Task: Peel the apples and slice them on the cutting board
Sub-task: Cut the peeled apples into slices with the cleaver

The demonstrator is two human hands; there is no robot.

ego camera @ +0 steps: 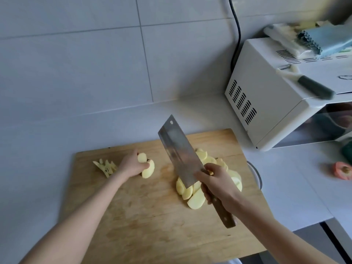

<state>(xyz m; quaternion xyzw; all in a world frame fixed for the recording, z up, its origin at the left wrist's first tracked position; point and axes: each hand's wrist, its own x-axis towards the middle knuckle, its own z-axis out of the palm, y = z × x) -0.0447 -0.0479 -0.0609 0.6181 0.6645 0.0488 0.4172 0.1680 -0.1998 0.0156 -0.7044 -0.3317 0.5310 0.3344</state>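
A wooden cutting board (152,216) lies on the pale counter. My left hand (131,164) grips a peeled apple piece (147,167) near the board's far left part. My right hand (217,182) grips the wooden handle of a cleaver (181,151), whose blade is raised and tilted above the board, pointing away from me. A pile of peeled apple slices (196,189) lies under and right of the blade. A few core scraps (106,166) sit at the board's left edge.
A white microwave (266,103) stands at the back right with a dark-handled peeler (312,86) and cloths (323,40) on top. A reddish apple scrap (342,170) lies on the counter at right. A bowl rim (256,173) shows beside the board. Tiled wall behind.
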